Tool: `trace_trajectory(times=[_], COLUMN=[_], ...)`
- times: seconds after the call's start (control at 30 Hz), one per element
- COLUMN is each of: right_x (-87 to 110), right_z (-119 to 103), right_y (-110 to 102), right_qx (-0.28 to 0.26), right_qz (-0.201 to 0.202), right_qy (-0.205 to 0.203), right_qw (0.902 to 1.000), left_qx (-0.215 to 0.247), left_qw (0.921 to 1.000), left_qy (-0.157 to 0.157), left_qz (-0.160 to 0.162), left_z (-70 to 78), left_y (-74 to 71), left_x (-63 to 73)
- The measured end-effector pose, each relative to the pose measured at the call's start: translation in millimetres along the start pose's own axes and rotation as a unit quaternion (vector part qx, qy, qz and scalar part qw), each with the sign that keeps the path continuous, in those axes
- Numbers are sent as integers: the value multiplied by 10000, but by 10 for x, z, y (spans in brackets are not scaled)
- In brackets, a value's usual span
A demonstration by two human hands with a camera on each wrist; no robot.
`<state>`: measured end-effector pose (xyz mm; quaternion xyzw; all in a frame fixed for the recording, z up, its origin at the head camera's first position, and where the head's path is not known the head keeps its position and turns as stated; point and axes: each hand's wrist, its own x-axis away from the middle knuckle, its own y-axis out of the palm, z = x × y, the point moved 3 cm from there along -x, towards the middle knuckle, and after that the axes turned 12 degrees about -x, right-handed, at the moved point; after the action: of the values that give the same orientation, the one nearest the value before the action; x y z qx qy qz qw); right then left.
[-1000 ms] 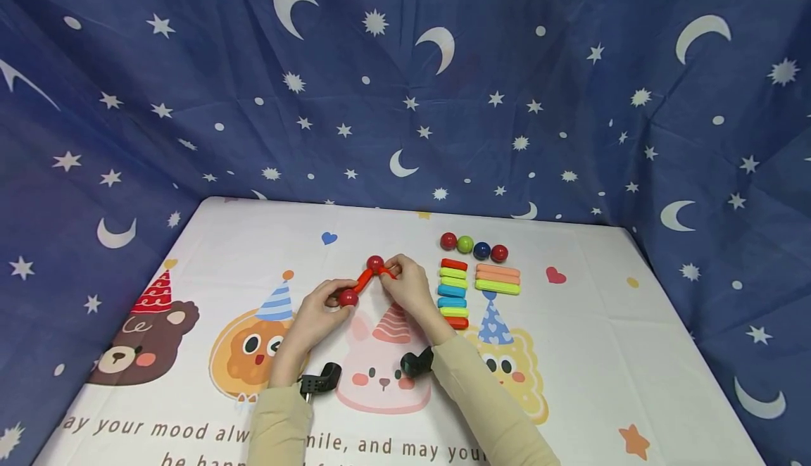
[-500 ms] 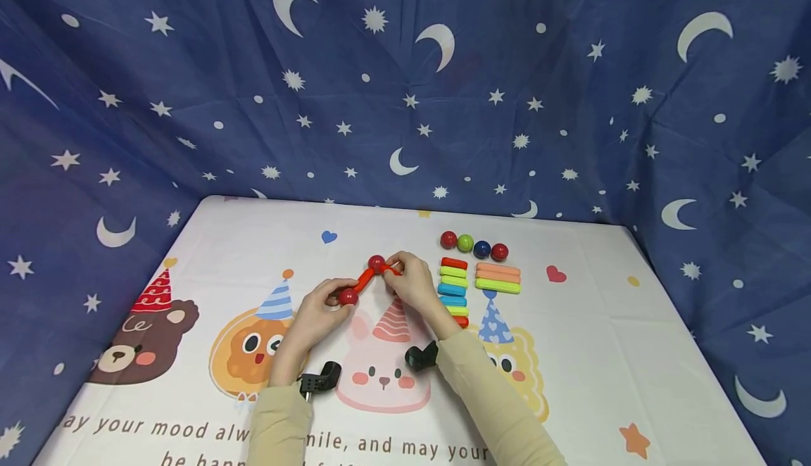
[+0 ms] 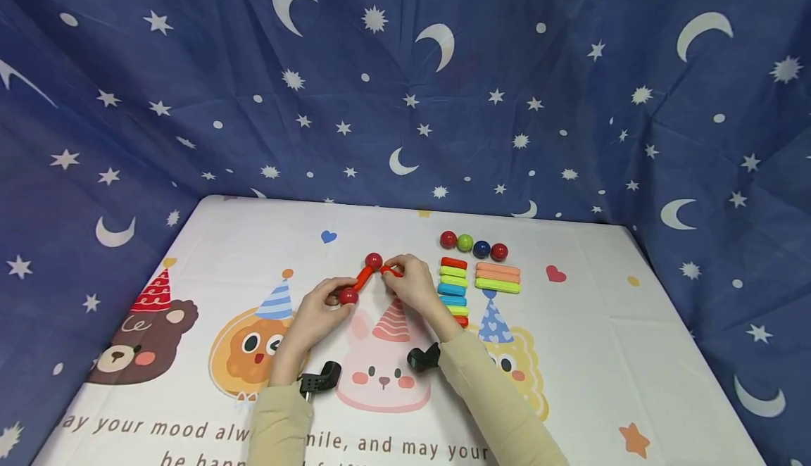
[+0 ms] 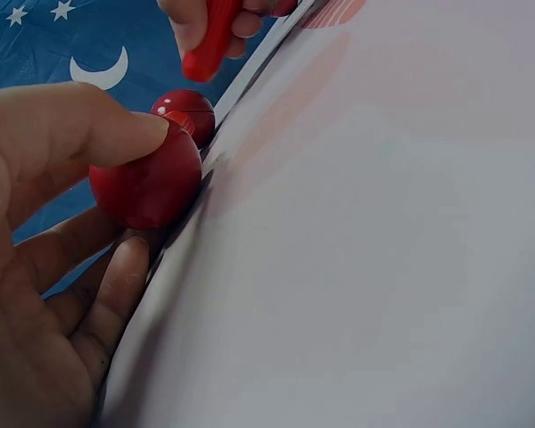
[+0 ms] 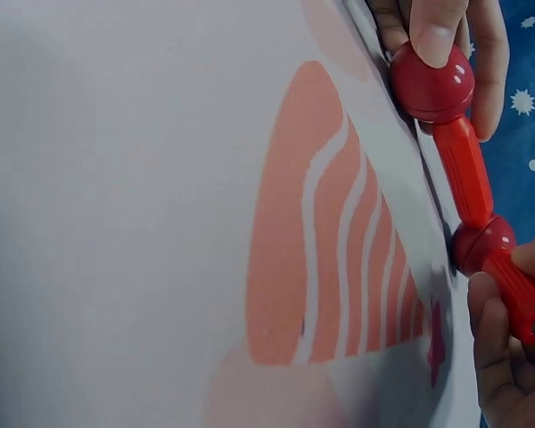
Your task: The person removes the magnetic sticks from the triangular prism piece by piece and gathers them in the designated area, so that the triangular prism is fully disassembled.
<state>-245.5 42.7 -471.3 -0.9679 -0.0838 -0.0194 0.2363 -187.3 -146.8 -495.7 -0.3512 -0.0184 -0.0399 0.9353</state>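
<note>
My left hand (image 3: 322, 313) grips a glossy red ball (image 4: 152, 178), its thumb on top and fingers on the far side. A red rod (image 5: 464, 169) joins this ball to a second red ball (image 3: 374, 262) farther back. Between thumb and fingers, my right hand (image 3: 412, 284) pinches another red rod (image 4: 212, 40), to the right of the second ball. In the left wrist view a small gap shows between that rod's end and the second ball. The right wrist view has the rod overlapping the ball, so contact cannot be judged there.
To the right, short coloured rods (image 3: 453, 281) lie in a column beside several longer rods (image 3: 498, 277). Behind them stands a row of balls: red, green (image 3: 465, 243), blue (image 3: 481, 249) and red. A printed white cloth (image 3: 589, 353) covers the table, with a starry blue curtain (image 3: 405, 86) behind.
The rod in my right hand has come slightly away from the second ball, to the right. The joined balls have shifted very little, and my left hand keeps its hold.
</note>
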Motion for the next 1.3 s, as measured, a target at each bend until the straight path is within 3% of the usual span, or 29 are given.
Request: trace_trajectory(times=[0.2,0.63,0.83,1.17,1.3], right_x=[82,432,586,822,906], right_z=[-66,-75,13,213,282], right_y=[-106,-436,-601,-801,-852], right_qx=[-178,-479,-393,209,316], right_qz=[191,-12,93,153,93], right_qy=[-4,-55,-96,-208,-66], right_qw=[9997,9988,9991,9994,9994], left_qx=[0,-24,8,-7,-2], left_qw=[10000,9999,9999,9999,9999], left_qy=[-27,-96,-100,-117,-123], left_qz=[18,-45,-65,-71,-98], left_z=[6,14,23,20,18], left_y=[-7,14,6,3,-1], left_x=[4,9,12,17,19])
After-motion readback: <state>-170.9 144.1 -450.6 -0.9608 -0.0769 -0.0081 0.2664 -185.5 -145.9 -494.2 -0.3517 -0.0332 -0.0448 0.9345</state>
